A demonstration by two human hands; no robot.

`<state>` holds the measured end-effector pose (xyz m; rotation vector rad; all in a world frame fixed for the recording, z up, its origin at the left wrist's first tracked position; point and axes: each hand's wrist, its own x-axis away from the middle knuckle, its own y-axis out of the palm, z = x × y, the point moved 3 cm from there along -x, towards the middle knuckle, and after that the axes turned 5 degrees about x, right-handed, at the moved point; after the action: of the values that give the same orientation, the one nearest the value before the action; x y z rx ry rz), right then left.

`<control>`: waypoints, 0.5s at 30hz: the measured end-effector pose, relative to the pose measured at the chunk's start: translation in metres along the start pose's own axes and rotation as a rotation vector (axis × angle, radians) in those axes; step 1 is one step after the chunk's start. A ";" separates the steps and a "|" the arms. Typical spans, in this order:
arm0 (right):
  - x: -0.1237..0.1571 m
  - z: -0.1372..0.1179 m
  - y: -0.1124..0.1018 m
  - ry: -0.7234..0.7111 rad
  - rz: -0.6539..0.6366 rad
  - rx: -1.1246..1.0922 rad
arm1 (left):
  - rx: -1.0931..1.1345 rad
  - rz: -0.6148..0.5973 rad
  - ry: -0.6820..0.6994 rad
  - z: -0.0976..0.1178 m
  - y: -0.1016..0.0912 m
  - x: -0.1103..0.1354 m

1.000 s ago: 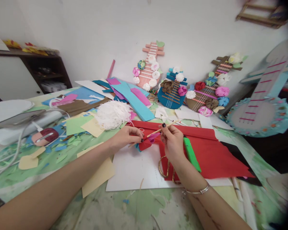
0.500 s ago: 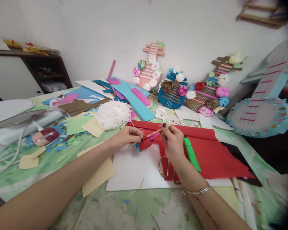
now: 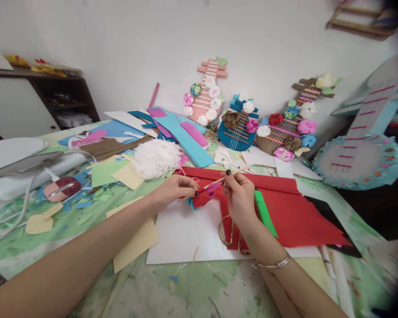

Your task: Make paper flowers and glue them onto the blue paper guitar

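On the surface (image 3: 166, 291), a board (image 3: 182, 240) lies front-centre, a sheet (image 3: 298, 216) over its right part, scissors (image 3: 226, 243) partly on that, a stick (image 3: 215, 182) spanning left hand (image 3: 177, 190) to right hand (image 3: 238, 190) above, string heap (image 3: 157, 158) behind-left, mouse (image 3: 62, 189) farther left, instrument models (image 3: 235, 137) behind.

Green-patterned table (image 3: 135, 291) | white board (image 3: 182, 240) | cream sheet (image 3: 134, 247) | paper scraps (image 3: 101, 195)

I am seeing soft, even light on the wall (image 3: 135, 57), slight blur around my right grip (image 3: 239, 196), and darkness, perhaps vignetting, swallowing the right-hand corners.
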<state>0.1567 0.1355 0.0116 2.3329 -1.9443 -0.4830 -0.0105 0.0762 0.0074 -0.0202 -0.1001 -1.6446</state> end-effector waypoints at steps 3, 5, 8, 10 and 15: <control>-0.001 0.000 -0.001 0.000 0.015 0.001 | 0.008 0.001 0.000 -0.001 0.000 0.000; -0.001 0.000 -0.002 0.002 0.020 -0.013 | 0.016 0.006 -0.004 -0.002 -0.001 -0.001; -0.003 -0.001 -0.003 0.012 0.030 -0.038 | 0.017 0.001 -0.005 -0.003 -0.001 -0.001; -0.004 -0.001 -0.004 0.014 0.046 -0.051 | 0.026 -0.006 -0.008 -0.003 -0.001 -0.001; -0.006 0.000 -0.007 0.006 0.059 -0.071 | 0.087 -0.037 0.001 -0.004 -0.001 -0.001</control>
<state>0.1619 0.1428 0.0108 2.2250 -1.9536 -0.5304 -0.0114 0.0772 0.0037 0.0489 -0.1719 -1.6757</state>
